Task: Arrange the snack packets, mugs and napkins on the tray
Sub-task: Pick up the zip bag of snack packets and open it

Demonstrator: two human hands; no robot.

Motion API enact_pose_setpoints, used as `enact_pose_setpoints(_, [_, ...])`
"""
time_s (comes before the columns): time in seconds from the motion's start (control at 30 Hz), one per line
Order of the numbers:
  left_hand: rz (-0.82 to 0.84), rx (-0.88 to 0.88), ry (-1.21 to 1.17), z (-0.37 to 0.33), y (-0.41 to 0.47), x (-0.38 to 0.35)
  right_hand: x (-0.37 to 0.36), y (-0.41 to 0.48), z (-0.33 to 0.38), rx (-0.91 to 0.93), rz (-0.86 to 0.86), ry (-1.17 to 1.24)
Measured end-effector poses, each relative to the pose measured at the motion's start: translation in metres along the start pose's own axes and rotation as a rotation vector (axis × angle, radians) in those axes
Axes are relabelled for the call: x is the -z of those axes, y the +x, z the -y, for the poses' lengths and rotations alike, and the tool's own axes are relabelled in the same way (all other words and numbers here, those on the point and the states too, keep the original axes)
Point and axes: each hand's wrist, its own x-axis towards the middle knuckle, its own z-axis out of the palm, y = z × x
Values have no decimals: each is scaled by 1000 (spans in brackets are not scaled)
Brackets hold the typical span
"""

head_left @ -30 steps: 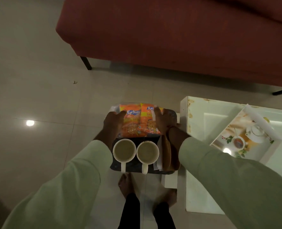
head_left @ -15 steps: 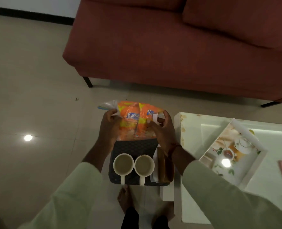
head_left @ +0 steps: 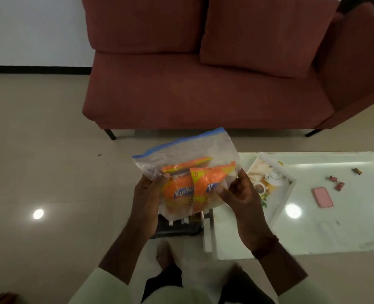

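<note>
I hold one clear zip bag (head_left: pixel 188 154) with a blue seal strip up in front of me, one hand on each side. My left hand (head_left: pixel 147 198) grips the bag's left edge, thumb on the front face and the other fingers curled behind it. My right hand (head_left: pixel 239 194) pinches the right edge the same way, its fingers (head_left: pixel 221 189) pressed onto the plastic over the right-hand packet.

Inside the bag I count two orange snack packets (head_left: pixel 194 189), side by side and overlapping a little, each with a blue logo patch; the right one shows a "5" in its yellow corner. Something white shows in the bag's lower part, but I cannot tell what it is.

Below the bag, mostly hidden by it, is one dark tray (head_left: pixel 175 229) down near my feet; I cannot see any mugs from here.

To my right is one white glossy tabletop (head_left: pixel 335 227). On it lies one white tray (head_left: pixel 271 187) printed with a teapot and a cup, one pink phone (head_left: pixel 322 197), two small red wrapped things (head_left: pixel 336 183) close together, and one small dark wrapper (head_left: pixel 357 171) farther back.

One red sofa (head_left: pixel 203 91) with two back cushions stands on the beige floor (head_left: pixel 39 150) ahead.
</note>
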Motion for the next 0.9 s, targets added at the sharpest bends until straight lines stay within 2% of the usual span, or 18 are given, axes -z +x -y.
enact_pose_setpoints(0.17, [99, -89, 5, 12, -42, -49, 77, -38, 24, 32, 86, 91])
enact_pose_setpoints(0.37, [161, -170, 54, 41, -82, -124, 181, -59, 50, 93, 80, 14])
enact_pose_setpoints(0.5, [140, -197, 108, 59, -100, -169, 233, -67, 69, 90, 148, 195])
enact_pose_setpoints(0.57, [151, -191, 149, 62, -107, -186, 249, -70, 76, 112, 176, 203])
enact_pose_setpoints(0.67, [39, -202, 242, 66, -116, -206, 262, -76, 82, 149, 205, 160])
enact_pose_setpoints(0.77, [-128, -193, 380, 73, -120, -217, 263, -83, 77, 233, 92, 32])
enact_pose_setpoints(0.83, [-181, -104, 424, 78, -121, -222, 259, -91, 69, 293, -14, -115])
enact_pose_setpoints(0.9, [-201, 30, 367, 80, -121, -226, 255, -100, 58, 324, -57, -261])
